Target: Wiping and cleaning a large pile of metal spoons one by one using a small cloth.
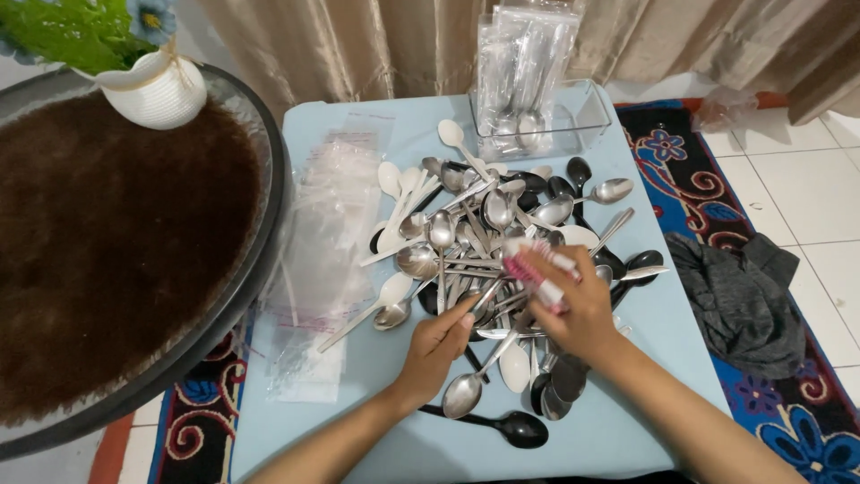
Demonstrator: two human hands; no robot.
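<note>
Left hand (441, 345) fingers pinching a metal spoon (475, 376) in spoon pile (488, 242), right hand (573, 305) gripping small pink-white packet (536, 272), clear bags (327, 233) at left, light-blue table (627, 421).

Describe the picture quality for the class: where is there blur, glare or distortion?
Head view: the right hand is motion-blurred, as is the pink-and-white thing in its grip; the left hand is sharper. Soft highlights glint on the metal spoons and the plastic bags. Light is even, shadows faint. The wide lens bends the round table's rim.
</note>
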